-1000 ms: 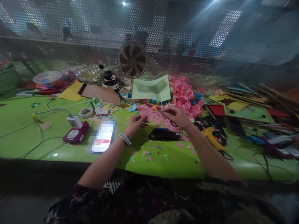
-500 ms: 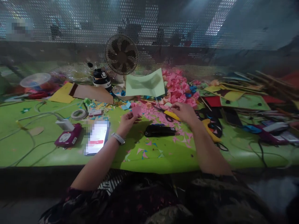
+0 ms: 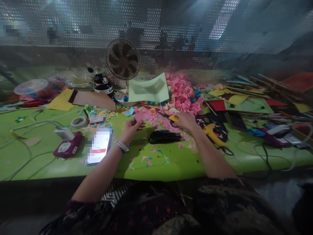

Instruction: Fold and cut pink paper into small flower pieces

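Note:
My left hand (image 3: 132, 129) pinches a small pink paper piece (image 3: 140, 116) between thumb and fingertips, held above the table. My right hand (image 3: 184, 121) is closed round the yellow handle of a pair of scissors (image 3: 173, 118); its dark blades point left and away from me, over pink paper scraps (image 3: 156, 119). Between my forearms lies a black stapler (image 3: 165, 137). Behind the right hand is a heap of folded pink paper pieces (image 3: 183, 94). A light green sheet (image 3: 149, 89) is propped up beside the heap.
A lit phone (image 3: 100, 147) lies by my left forearm, with a purple power block (image 3: 68, 146) and cables farther left. A fan (image 3: 123, 60) and a dark jar (image 3: 102, 85) stand behind. On the right are a yellow glue gun (image 3: 214, 134) and stacked card sheets (image 3: 246, 106).
My right hand has come down onto the scissors and its fingers have closed on the handle. The left hand keeps the pink paper piece. The whole view has shifted slightly.

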`<state>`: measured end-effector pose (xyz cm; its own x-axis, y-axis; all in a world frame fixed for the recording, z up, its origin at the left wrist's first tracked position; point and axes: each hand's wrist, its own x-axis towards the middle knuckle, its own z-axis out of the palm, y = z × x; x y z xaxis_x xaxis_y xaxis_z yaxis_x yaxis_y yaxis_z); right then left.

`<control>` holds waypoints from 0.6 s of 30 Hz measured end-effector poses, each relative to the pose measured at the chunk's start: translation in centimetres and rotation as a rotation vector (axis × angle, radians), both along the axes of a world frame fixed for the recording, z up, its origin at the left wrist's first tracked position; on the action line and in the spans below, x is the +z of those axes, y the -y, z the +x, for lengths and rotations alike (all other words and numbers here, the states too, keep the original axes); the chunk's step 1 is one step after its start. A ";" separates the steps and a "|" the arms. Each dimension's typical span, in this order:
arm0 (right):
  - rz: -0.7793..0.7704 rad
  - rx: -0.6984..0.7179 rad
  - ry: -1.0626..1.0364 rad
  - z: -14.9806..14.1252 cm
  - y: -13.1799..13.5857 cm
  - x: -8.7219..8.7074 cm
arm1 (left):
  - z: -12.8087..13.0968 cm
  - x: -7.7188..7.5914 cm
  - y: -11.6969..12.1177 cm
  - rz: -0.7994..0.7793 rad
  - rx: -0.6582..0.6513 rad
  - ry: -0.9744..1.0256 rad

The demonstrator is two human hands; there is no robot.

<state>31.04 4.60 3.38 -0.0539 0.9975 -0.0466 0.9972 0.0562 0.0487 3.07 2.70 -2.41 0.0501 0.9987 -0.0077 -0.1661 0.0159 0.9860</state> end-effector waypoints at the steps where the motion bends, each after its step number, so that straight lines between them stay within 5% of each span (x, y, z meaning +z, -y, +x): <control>1: -0.008 -0.006 -0.013 0.0 -0.1 -0.1 | 0.0 -0.1 0.0 0.002 0.000 0.000; 8: 0.002 -0.079 -0.085 1.0 -0.1 0.2 | 0.0 -0.2 -0.1 0.019 -0.029 -0.001; 14: 0.212 -0.154 -0.040 2.0 0.2 0.8 | 0.0 -0.1 -0.1 0.019 -0.025 0.000; 18: 0.030 -0.070 -0.078 0.3 0.2 0.2 | 0.0 0.1 0.1 0.023 -0.030 0.002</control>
<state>31.34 4.39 3.57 0.0141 0.9998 -0.0147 0.9995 -0.0145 -0.0290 3.04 2.64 -2.32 0.0796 0.9967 0.0151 -0.1683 -0.0015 0.9857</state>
